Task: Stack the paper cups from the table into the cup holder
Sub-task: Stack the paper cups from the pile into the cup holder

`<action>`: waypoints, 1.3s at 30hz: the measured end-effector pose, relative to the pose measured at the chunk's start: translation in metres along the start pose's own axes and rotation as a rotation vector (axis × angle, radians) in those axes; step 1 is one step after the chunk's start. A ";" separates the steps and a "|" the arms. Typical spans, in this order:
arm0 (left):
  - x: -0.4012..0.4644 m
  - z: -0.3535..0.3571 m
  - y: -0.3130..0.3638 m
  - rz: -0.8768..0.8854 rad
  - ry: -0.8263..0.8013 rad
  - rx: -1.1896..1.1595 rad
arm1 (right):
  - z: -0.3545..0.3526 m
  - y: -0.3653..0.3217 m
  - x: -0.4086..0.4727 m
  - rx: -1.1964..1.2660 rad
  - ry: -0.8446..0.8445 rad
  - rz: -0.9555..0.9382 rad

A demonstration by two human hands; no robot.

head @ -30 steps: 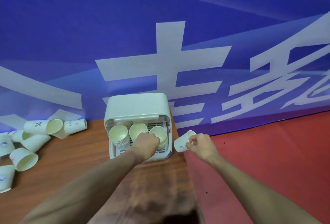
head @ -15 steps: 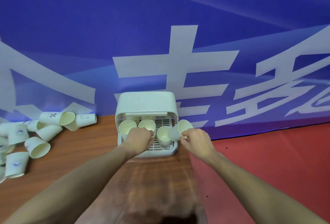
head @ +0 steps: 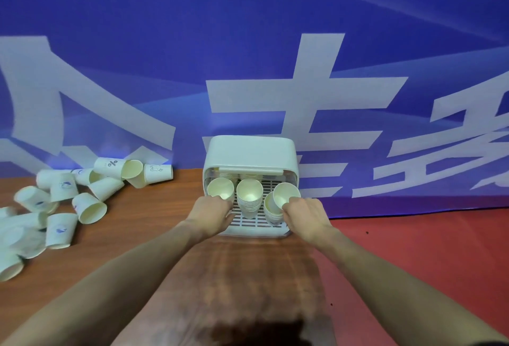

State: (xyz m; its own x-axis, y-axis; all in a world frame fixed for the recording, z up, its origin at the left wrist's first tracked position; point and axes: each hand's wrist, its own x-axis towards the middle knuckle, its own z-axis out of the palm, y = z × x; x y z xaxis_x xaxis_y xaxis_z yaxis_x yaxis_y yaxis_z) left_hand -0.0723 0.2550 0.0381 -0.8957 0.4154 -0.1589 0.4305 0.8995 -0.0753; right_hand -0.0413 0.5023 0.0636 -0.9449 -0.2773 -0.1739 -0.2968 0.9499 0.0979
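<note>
Seating a paper cup on the right-hand stack in the cup holder

Our right hand has its fingers clamped on a paper cup, mouth tilted toward us, just above the right stack inside the cup holder, which stands at the far edge of the surface. Our left hand rests its curled fingers against the left stack; whether they grip it we cannot tell. A middle stack stands between the two. Many loose cups lie tumbled by the left edge. We judge these cups very light and thin-walled, easily crushed, so we would hold each by the side wall near the stiffer rolled rim, squeeze gently, and line it up straight so it nests without jamming.
</note>
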 end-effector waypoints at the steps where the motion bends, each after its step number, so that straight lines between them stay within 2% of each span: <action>1: 0.000 0.002 -0.001 0.003 -0.009 -0.004 | 0.002 -0.002 0.002 -0.024 -0.032 0.000; 9: 0.008 0.021 -0.010 0.015 -0.089 0.011 | 0.019 -0.001 0.028 -0.019 -0.154 0.031; 16: 0.009 0.024 -0.023 0.015 -0.087 -0.025 | 0.015 -0.005 0.032 0.065 -0.052 -0.004; 19: 0.001 0.020 -0.030 0.000 -0.068 -0.030 | 0.009 -0.019 0.030 0.110 -0.021 -0.085; 23: -0.024 0.017 -0.049 -0.044 0.000 -0.096 | -0.005 -0.056 0.031 0.235 0.032 -0.238; 28: -0.067 0.020 -0.092 -0.122 0.044 -0.118 | -0.026 -0.117 0.047 0.252 0.087 -0.381; 39: -0.175 0.041 -0.235 -0.495 -0.035 -0.162 | -0.068 -0.261 0.123 0.155 0.105 -0.477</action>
State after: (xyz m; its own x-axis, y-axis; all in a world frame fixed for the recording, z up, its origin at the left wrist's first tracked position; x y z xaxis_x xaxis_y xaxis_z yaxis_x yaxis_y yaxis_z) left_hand -0.0124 -0.0343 0.0428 -0.9821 -0.0675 -0.1757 -0.0692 0.9976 0.0033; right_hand -0.0899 0.2103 0.0833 -0.7203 -0.6907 -0.0637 -0.6821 0.7220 -0.1161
